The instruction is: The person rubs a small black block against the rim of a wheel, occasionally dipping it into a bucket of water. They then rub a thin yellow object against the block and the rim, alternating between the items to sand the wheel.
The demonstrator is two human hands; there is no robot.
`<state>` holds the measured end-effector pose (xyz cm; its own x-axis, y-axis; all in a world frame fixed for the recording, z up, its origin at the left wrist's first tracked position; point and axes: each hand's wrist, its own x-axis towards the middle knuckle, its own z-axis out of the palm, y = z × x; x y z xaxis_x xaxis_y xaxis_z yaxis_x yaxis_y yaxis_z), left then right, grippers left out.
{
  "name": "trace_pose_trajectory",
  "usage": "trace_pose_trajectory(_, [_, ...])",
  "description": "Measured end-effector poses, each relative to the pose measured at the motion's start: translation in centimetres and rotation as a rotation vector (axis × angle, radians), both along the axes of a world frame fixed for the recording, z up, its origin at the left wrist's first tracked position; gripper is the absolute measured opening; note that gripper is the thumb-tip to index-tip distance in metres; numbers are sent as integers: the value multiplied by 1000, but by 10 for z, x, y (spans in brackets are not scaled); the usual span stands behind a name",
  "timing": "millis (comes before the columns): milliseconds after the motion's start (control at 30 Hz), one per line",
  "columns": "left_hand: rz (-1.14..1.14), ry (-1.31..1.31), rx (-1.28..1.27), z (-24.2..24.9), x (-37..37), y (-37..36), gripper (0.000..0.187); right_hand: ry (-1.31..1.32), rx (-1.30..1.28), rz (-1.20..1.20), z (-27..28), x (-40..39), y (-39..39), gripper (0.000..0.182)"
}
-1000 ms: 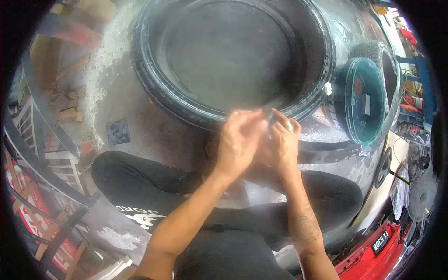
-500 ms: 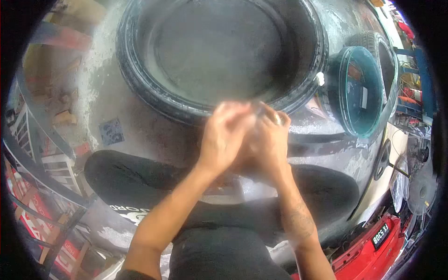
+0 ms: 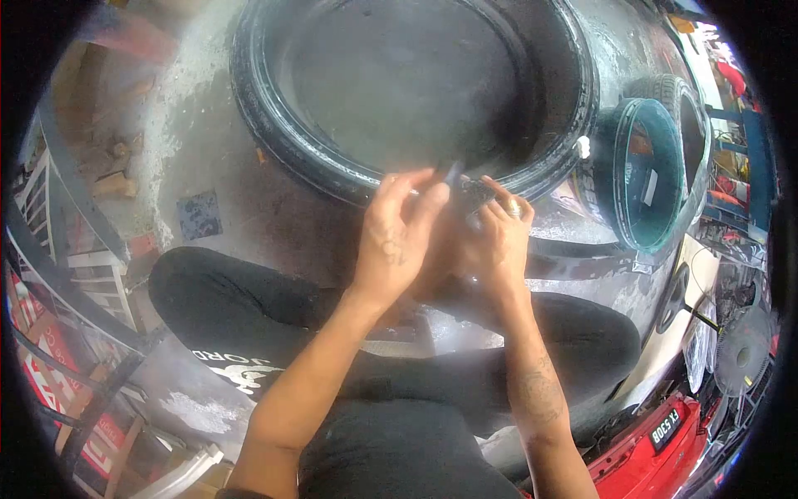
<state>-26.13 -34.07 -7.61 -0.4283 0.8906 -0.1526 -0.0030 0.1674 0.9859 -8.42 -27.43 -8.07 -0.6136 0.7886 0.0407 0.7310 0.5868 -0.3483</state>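
My left hand point(image 3: 399, 237) and my right hand point(image 3: 497, 241) are pressed close together in front of me, above my knees. Between their fingertips sits a small dark object point(image 3: 467, 191) with a thin dark strip sticking up; I cannot tell what it is. Both hands pinch it. A ring shows on a finger of my right hand. Just beyond the hands lies a large black tyre point(image 3: 283, 141) flat on the wet concrete floor, its near wall almost under my fingers.
A teal-rimmed tub point(image 3: 657, 241) stands to the right with another tyre point(image 3: 665, 90) behind it. A small dark patch point(image 3: 199, 214) lies on the floor at left. Metal racks point(image 3: 75, 283) line the left side. A red vehicle with a number plate point(image 3: 672, 426) is at lower right.
My hands have stayed together over my knees; the fingers have shifted and the thin dark strip now shows between them. The view has swung slightly.
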Motion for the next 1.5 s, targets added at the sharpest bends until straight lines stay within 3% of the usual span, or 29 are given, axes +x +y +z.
trace_pose_trajectory(67, [-64,36,-47,1,1,6,29,-6,29,-7,-4,-1,-1,35])
trace_pose_trajectory(167, [-69,85,97,-12,16,12,28,-17,-10,-5,-5,3,-2,37])
trace_pose_trajectory(333, [-136,33,-78,15,11,1,25,-33,-66,-11,-6,4,0,35])
trace_pose_trajectory(467, [-88,127,49,2,15,11,25,-14,-21,2,-6,7,-4,55])
trace_pose_trajectory(567, [-111,87,16,8,12,-15,28,9,-49,-5,-6,4,1,53])
trace_pose_trajectory(700, [-112,154,59,-1,14,22,24,18,-44,-7,-5,5,-7,52])
trace_pose_trajectory(833, [-95,68,76,13,12,-18,25,71,8,-16,-7,0,-3,47])
trace_pose_trajectory(933, [-112,172,93,0,15,15,26,-30,-41,0,-6,6,-3,49])
trace_pose_trajectory(1067, [-100,75,63,15,13,-21,26,75,11,1,-8,3,-2,37])
trace_pose_trajectory(1200, [-98,202,113,-4,14,17,26,-27,-15,6,-11,8,-3,49])
trace_pose_trajectory(1333, [-76,62,87,15,14,-24,24,29,-10,30,-7,6,-2,47])
trace_pose_trajectory(1500, [-49,108,87,-3,19,16,29,-38,-15,6,-8,8,-4,49])
